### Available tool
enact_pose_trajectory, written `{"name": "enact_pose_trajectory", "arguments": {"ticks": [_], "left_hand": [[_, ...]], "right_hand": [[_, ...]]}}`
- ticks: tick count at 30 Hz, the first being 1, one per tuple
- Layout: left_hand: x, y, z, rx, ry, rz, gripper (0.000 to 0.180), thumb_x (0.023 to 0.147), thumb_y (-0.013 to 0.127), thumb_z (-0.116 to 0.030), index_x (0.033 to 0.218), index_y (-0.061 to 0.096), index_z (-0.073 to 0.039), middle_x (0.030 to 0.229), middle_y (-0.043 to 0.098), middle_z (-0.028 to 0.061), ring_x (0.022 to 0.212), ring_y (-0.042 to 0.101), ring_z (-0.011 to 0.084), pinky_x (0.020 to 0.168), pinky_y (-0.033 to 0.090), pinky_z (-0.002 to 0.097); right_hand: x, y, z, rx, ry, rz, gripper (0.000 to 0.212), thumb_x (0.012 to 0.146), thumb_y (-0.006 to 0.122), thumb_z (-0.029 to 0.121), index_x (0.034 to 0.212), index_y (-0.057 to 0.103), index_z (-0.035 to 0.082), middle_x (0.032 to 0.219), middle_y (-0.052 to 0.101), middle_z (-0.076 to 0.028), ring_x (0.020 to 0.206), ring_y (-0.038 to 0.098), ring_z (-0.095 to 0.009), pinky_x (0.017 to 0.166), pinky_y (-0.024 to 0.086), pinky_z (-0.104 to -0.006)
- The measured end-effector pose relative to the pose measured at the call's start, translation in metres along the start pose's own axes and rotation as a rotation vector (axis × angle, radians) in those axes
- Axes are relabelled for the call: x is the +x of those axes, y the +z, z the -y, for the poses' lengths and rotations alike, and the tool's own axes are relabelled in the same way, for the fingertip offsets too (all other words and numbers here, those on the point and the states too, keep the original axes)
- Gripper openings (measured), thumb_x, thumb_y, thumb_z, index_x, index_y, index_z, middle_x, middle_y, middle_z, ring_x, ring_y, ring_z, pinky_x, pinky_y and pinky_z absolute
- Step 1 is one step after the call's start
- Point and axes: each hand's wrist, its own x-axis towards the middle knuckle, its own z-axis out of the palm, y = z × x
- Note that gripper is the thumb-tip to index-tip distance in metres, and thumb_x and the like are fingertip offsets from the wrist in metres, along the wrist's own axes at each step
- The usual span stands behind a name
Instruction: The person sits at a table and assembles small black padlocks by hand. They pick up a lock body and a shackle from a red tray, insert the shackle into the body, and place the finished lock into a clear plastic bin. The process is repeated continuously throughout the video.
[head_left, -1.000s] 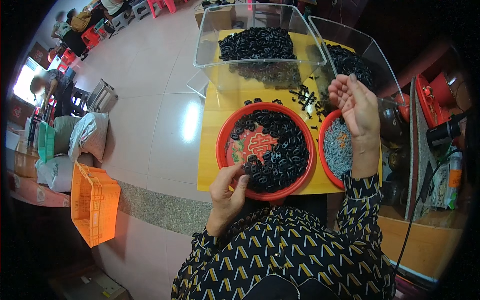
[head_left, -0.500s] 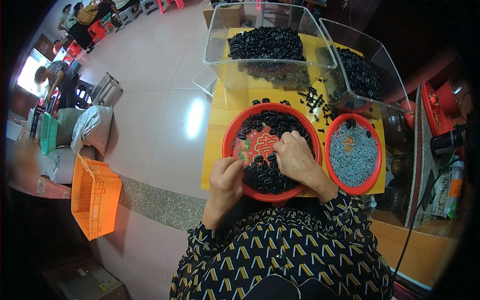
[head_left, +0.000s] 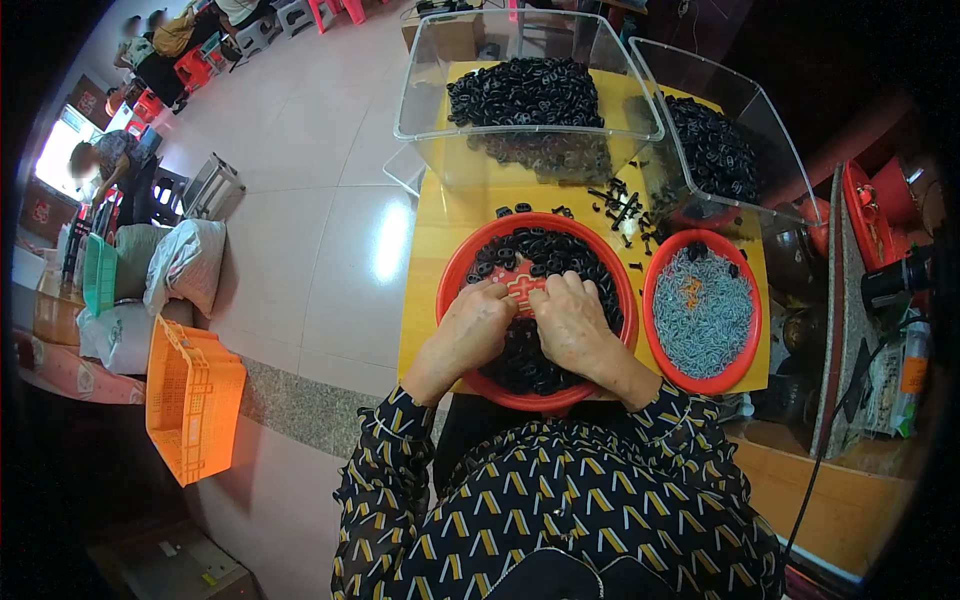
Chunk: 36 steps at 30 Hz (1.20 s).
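Note:
Both hands are over a round red tray (head_left: 628,330) whose patterned bottom shows between heaps of small black plastic parts (head_left: 530,365). My left hand (head_left: 472,325) is closed, fingertips pinched together over the tray's middle. Close beside it, my right hand (head_left: 572,318) is closed too, its fingers bent downward. Whatever lies between the fingertips of either hand is hidden by the fingers. A smaller red tray (head_left: 650,345) stands to the right, filled with small silvery screws (head_left: 703,320) and a few orange and black pieces.
Two clear plastic bins, one at the back (head_left: 400,130) and one at the right (head_left: 690,190), hold black parts. Loose black pieces (head_left: 625,210) lie on the yellow table (head_left: 425,330). An orange crate (head_left: 195,410) and white sacks (head_left: 190,260) stand left on the floor. A person (head_left: 120,160) bends farther off.
My left hand has moved right and forward from the tray's left rim to its middle. My right hand has shifted slightly, and the two hands are now close together.

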Motion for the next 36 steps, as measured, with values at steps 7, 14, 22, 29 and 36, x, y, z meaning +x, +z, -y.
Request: {"name": "enact_pose_trajectory", "arguments": {"ticks": [7, 14, 22, 29, 36], "left_hand": [[-0.001, 0.007, 0.003, -0.051, -0.063, 0.013, 0.017, 0.058, 0.051, 0.006, 0.072, 0.059, 0.001, 0.069, 0.055, 0.0154, 0.074, 0.055, 0.0327, 0.069, 0.045, 0.0388], [-0.001, -0.008, 0.0, -0.049, -0.034, -0.053, 0.01, 0.061, 0.054, 0.002, 0.069, 0.058, 0.0, 0.071, 0.055, 0.014, 0.073, 0.055, 0.0303, 0.067, 0.045, 0.0384], [0.002, 0.003, 0.003, -0.018, 0.032, 0.005, 0.008, 0.064, 0.053, -0.002, 0.07, 0.059, 0.0, 0.071, 0.056, 0.0131, 0.073, 0.055, 0.0295, 0.067, 0.044, 0.0377], [0.004, 0.004, -0.014, 0.169, -0.018, 0.039, 0.008, 0.064, 0.053, -0.001, 0.071, 0.056, 0.002, 0.073, 0.055, 0.0149, 0.075, 0.054, 0.0295, 0.068, 0.044, 0.0381], [-0.005, 0.007, -0.014, 0.164, -0.062, -0.066, 0.011, 0.064, 0.052, 0.002, 0.075, 0.052, 0.002, 0.076, 0.053, 0.0155, 0.074, 0.052, 0.0317, 0.064, 0.042, 0.0392]], "right_hand": [[0.001, -0.001, 0.001, -0.024, -0.004, 0.112, 0.023, 0.067, 0.056, 0.007, 0.088, 0.057, -0.001, 0.085, 0.052, -0.015, 0.083, 0.048, -0.028, 0.068, 0.038, -0.0402], [-0.007, -0.016, -0.012, 0.332, -0.014, -0.144, 0.013, 0.07, 0.052, -0.001, 0.083, 0.048, -0.001, 0.083, 0.049, -0.018, 0.081, 0.047, -0.035, 0.07, 0.039, -0.0414], [-0.035, -0.031, -0.007, 0.72, 0.091, -0.054, 0.009, 0.078, 0.05, -0.001, 0.083, 0.042, -0.002, 0.078, 0.05, -0.02, 0.075, 0.051, -0.04, 0.065, 0.04, -0.0441], [-0.043, -0.03, -0.002, 1.016, 0.318, 0.073, 0.006, 0.08, 0.049, -0.001, 0.084, 0.044, -0.001, 0.076, 0.054, -0.016, 0.065, 0.058, -0.027, 0.058, 0.046, -0.0359], [-0.046, -0.02, -0.009, 1.394, 0.491, 0.046, 0.01, 0.082, 0.051, 0.0, 0.092, 0.052, 0.003, 0.076, 0.053, 0.001, 0.063, 0.053, -0.006, 0.053, 0.042, -0.017]]}}
